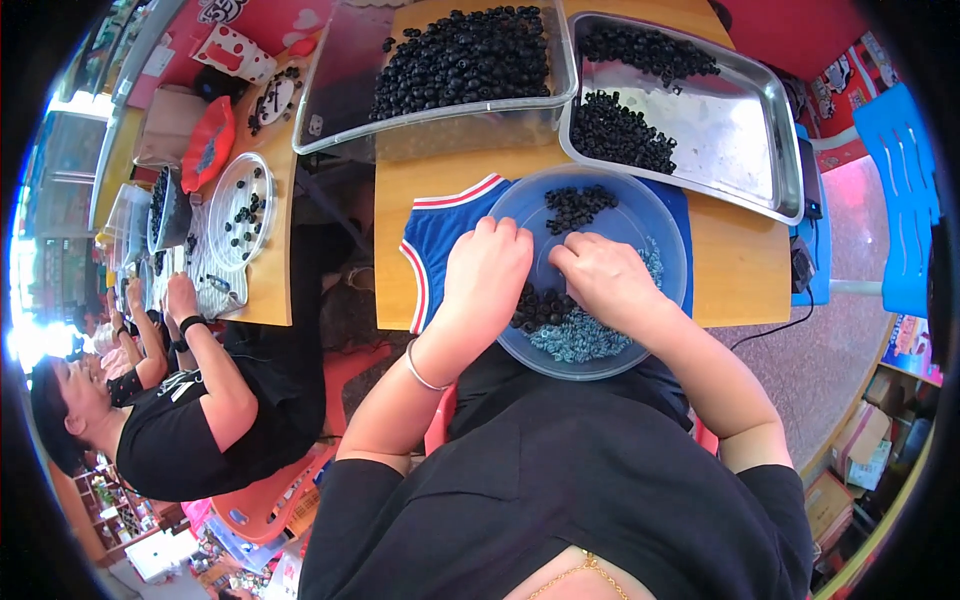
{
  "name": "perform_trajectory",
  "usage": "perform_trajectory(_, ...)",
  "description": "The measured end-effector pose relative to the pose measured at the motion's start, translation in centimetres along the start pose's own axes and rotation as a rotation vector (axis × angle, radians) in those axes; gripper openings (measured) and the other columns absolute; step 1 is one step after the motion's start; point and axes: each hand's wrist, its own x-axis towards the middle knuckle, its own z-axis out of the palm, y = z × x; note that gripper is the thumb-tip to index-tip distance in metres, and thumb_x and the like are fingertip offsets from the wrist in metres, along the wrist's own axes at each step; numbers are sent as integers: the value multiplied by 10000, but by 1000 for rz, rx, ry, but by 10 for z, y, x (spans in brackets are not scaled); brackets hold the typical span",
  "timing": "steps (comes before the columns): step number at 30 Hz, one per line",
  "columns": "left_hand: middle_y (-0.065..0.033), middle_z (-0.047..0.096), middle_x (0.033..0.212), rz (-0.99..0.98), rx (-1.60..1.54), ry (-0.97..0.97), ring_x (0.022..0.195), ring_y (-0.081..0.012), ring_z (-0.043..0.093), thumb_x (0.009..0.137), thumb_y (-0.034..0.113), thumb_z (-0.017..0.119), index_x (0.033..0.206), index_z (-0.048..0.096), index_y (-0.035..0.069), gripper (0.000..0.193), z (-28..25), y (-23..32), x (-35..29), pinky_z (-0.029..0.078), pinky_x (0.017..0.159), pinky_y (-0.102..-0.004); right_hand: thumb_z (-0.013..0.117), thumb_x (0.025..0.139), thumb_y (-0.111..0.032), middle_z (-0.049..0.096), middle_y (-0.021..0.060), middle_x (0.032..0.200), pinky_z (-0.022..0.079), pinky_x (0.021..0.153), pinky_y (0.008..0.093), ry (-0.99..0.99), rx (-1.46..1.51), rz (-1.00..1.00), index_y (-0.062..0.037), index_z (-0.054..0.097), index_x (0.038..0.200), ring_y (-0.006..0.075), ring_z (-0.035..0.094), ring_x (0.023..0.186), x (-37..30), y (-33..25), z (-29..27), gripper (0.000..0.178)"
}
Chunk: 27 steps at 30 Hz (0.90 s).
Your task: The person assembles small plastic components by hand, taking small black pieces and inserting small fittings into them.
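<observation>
Both hands are over a round, see-through blue plastic tub (640, 190) at the table's near edge. My left hand (490, 262) is closed, its fingers curled down above the tub's left side. My right hand (603, 277) is closed in a pinch a little to the right, the two apart. What their fingertips hold, if anything, is hidden. Small black parts (580, 208) form a pile at the tub's far side, and larger black round pieces (542, 308) lie below my hands. Beside these spreads a heap of small light-blue pieces (585, 338). A blue cloth (435, 230) with red-and-white trim lies under the tub.
Beyond the tub stand a large clear bin (430, 130) of black round pieces and a metal tray (735, 120) with two black piles. At left, a person (190, 400) works at another table with a clear round dish (241, 190). A blue chair (900, 190) stands right.
</observation>
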Motion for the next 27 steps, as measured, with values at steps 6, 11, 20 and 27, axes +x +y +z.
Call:
perform_trajectory(6, -97, 592, 848, 15, 3, -11, 837, -270, 621, 721, 50, 620, 840, 611, 51, 119, 11, 5, -1, 530, 700, -358, 600, 774, -44, 609, 128, 884, 525, 742, 406, 98, 264, 107, -54, 661, 889, 296, 638, 837, -5, 14, -12, 131)
perform_trajectory(11, -109, 593, 860, -2, -111, 50, 810, -258, 643, 733, 16, 620, 864, 610, 28, 132, 18, -1, -1, 538, 691, -351, 573, 807, 16, 605, 85, 840, 499, 642, 277, 148, 438, 242, -4, 651, 915, 166, 639, 731, -17, 19, -42, 135)
perform_trajectory(20, -73, 665, 962, -167, -1731, -155, 854, -140, 670, 853, 16, 687, 1044, 619, -2, 203, 22, -1, -7, 539, 766, -251, 610, 839, 31, 667, 57, 860, 524, 677, 234, 202, 717, 351, 28, 644, 949, 99, 654, 760, -30, 13, -53, 116)
perform_trajectory(27, -52, 667, 943, -273, -2382, -236, 839, -130, 668, 875, 39, 687, 1057, 624, 32, 193, 36, 4, -15, 539, 750, -233, 687, 792, 45, 668, 66, 843, 523, 660, 236, 239, 833, 296, 12, 677, 951, 107, 647, 738, -26, -9, -52, 163)
